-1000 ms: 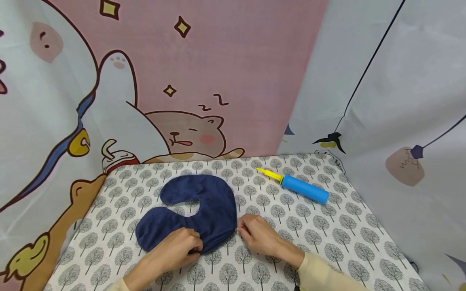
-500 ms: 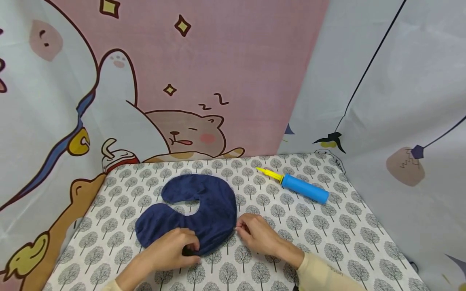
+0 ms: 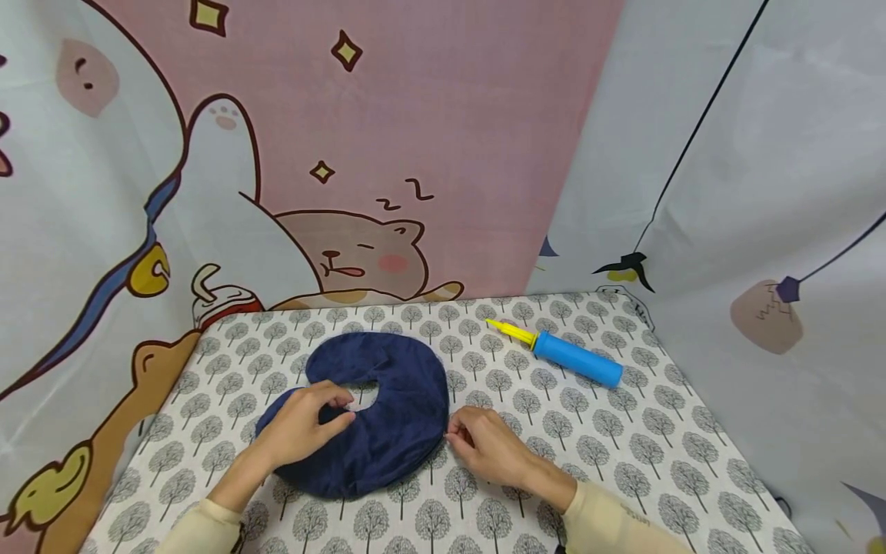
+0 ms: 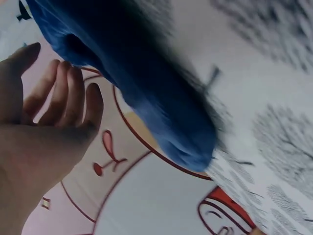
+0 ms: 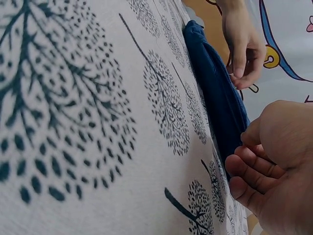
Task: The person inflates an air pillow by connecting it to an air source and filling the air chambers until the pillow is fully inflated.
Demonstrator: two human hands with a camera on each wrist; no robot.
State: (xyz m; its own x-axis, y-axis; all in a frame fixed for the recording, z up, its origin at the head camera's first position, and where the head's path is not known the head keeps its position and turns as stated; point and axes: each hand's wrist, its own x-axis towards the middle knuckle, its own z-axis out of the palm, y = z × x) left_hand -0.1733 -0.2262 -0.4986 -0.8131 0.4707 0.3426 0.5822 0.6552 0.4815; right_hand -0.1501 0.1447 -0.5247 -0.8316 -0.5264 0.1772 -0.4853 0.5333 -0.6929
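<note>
A flat navy-blue U-shaped neck pillow [image 3: 408, 392] lies on the tree-print cloth, its gap facing left. A zipper [image 5: 237, 98] runs along its side edge in the right wrist view. My right hand [image 3: 487, 446] is at the pillow's right edge, thumb and fingertips pinching it at the zipper's end; the small piece between them is mostly hidden. My left hand [image 3: 304, 427] hovers over the pillow's lower arm, fingers loosely bent and thumb apart, with nothing in its grasp. In the left wrist view this hand [image 4: 58, 112] shows beside the blue fabric.
A blue hand pump [image 3: 577, 359] with a yellow nozzle [image 3: 511, 331] lies at the back right of the tree-print cloth [image 3: 664, 477]. Cartoon-printed curtains [image 3: 443, 154] enclose the table at the back and both sides.
My left hand has let go of the pillow's near edge and moved up and left over its lower arm. The right hand stays at the right edge. The pump has not moved.
</note>
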